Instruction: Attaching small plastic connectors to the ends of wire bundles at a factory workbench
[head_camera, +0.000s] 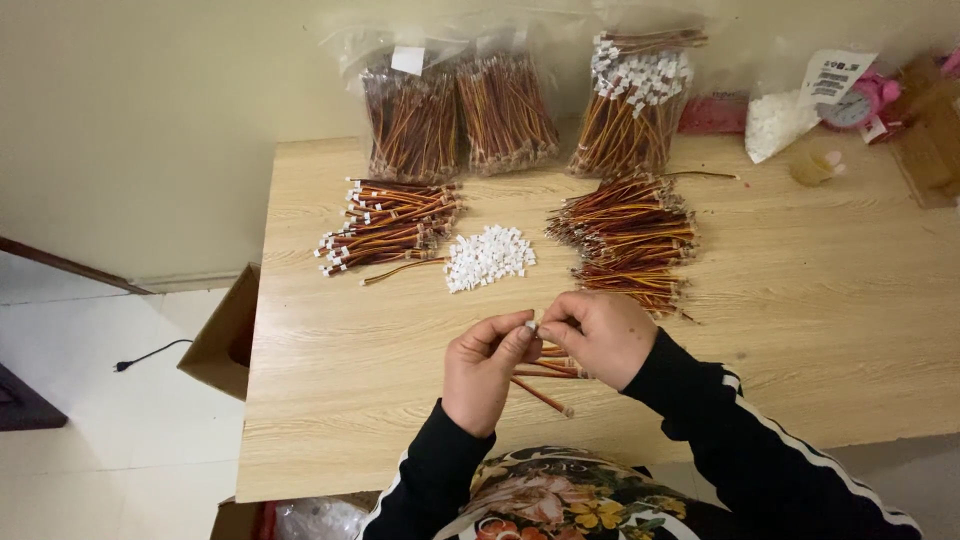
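Two hands are meeting at the near middle of the table (800, 300), fingertips pressed together on one small item.

Grip: the left hand (485, 365) and the right hand (600, 335) are both pinching a tiny white plug (531, 325) between thumb and forefinger. The plug is sitting exactly where the two sets of fingertips are touching, so neither hand is nearer to it than the other.

Wires: a few short red-and-yellow wires (545, 372) are trailing below the pinch, under the right palm. Their long axis is running roughly left to right, with one strand slanting down and away toward the person's body. Whether a wire end is already seated in the plug cannot be told; the fingers are covering the join.

Beyond the grip, straight ahead: a loose heap of white plugs (487, 257) is lying well apart from the fingertips, slightly to the left-hand side.

Ahead and left: a stack of wires with plugs on their ends (390, 225) is lying crosswise.

Ahead and right: a larger pile of bare-ended wires (630, 235) is lying crosswise too, its near edge just beside the right hand.

Farthest from the grip: clear bags of wire bundles (500, 110) are leaning against the wall.
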